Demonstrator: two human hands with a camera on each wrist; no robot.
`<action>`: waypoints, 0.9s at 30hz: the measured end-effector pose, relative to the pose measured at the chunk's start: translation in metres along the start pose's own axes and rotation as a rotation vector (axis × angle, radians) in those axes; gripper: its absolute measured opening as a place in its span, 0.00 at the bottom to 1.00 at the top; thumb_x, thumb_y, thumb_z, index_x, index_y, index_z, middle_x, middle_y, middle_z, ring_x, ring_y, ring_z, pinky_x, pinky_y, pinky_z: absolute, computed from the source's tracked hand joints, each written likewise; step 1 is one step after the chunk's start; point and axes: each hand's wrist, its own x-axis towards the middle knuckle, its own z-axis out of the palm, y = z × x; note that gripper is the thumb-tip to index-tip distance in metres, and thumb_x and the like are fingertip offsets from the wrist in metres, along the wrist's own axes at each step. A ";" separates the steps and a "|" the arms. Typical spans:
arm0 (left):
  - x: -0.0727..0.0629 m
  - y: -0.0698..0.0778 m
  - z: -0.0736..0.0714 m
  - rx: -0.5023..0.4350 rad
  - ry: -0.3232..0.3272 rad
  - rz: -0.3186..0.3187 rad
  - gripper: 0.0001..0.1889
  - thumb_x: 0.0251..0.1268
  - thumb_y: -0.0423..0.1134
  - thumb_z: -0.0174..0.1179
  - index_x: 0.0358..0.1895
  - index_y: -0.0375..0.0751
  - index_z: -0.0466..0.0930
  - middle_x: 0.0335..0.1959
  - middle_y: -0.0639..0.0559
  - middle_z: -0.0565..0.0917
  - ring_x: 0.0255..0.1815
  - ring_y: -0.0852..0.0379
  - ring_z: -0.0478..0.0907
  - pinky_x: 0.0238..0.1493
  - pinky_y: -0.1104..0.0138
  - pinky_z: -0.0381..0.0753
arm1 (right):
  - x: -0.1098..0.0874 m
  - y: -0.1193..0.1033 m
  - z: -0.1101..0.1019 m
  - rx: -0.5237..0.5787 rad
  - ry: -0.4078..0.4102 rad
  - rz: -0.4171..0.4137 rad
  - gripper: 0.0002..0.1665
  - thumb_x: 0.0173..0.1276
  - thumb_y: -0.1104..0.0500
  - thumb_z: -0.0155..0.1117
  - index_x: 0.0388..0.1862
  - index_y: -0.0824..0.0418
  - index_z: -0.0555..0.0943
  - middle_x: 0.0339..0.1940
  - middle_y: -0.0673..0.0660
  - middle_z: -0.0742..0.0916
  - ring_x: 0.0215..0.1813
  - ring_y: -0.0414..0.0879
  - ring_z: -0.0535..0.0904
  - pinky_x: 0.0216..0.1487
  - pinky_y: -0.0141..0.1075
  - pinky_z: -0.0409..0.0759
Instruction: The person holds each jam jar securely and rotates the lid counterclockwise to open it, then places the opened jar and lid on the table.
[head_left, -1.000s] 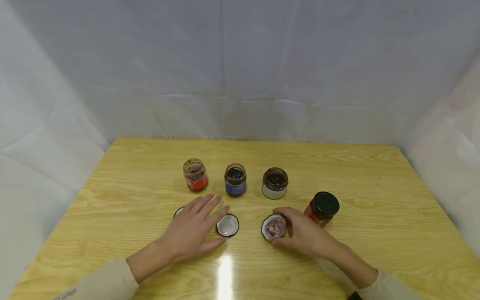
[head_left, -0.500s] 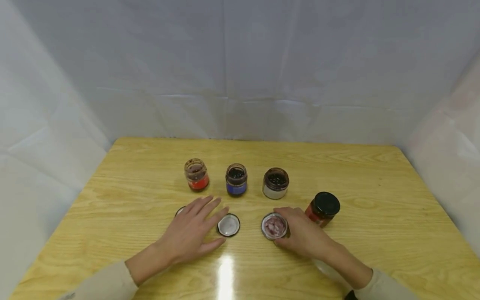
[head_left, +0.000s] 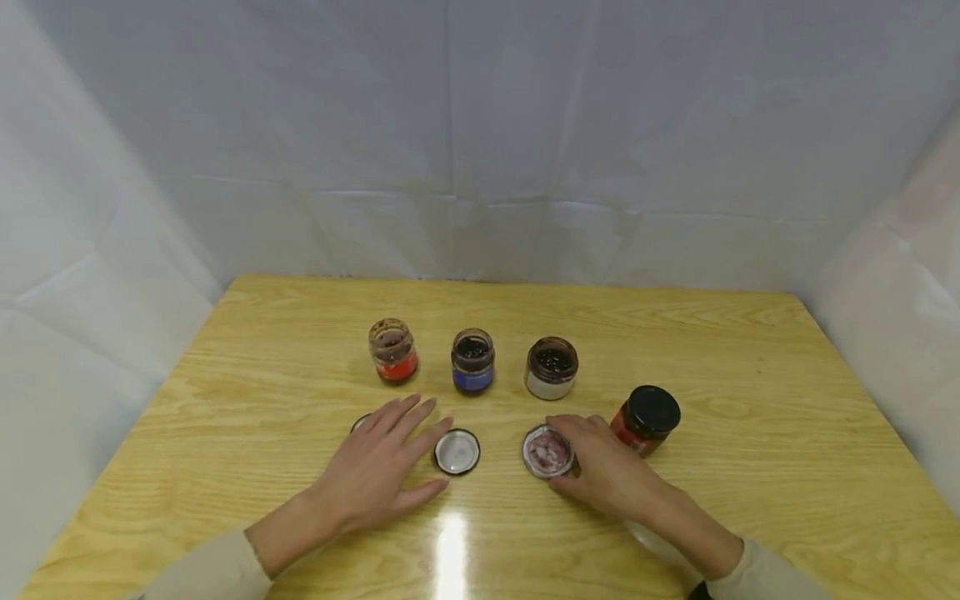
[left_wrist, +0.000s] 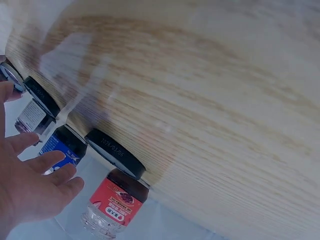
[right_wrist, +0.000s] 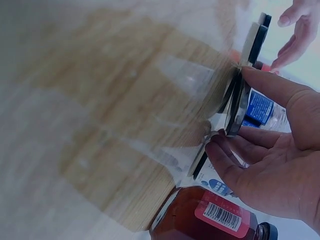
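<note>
My right hand (head_left: 611, 467) pinches a jar lid (head_left: 547, 452) at its rim, between the thumb and the fingers. That lid has its inner side up, stained reddish, and in the right wrist view its edge stands at a slight slant close to the table. My left hand (head_left: 371, 467) is spread with nothing in its grasp. Beside its thumb and forefinger lies a second lid (head_left: 457, 452), pale inside upward. A third lid (left_wrist: 115, 152) is mostly covered by the left hand in the head view; its dark rim shows a printed date in the left wrist view.
Behind the hands stand three uncapped jars: one red-labelled (head_left: 395, 362), one blue-labelled (head_left: 472, 377), one white-labelled (head_left: 550, 383), with dark contents. A capped jar of reddish-brown contents (head_left: 647, 418) stands right of the right hand. White sheeting (head_left: 480, 150) surrounds the wooden table (head_left: 750, 433).
The stained lid in my right hand has tipped flatter and shifted slightly right. My left hand has drawn back very slightly toward me. The jars stay where they were.
</note>
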 end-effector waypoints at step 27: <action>-0.005 0.005 -0.003 -0.006 -0.011 -0.049 0.37 0.59 0.65 0.56 0.68 0.49 0.69 0.67 0.40 0.67 0.68 0.41 0.61 0.64 0.48 0.63 | -0.016 0.001 -0.009 -0.014 0.008 -0.122 0.41 0.63 0.48 0.68 0.71 0.60 0.65 0.69 0.60 0.69 0.69 0.54 0.62 0.66 0.52 0.63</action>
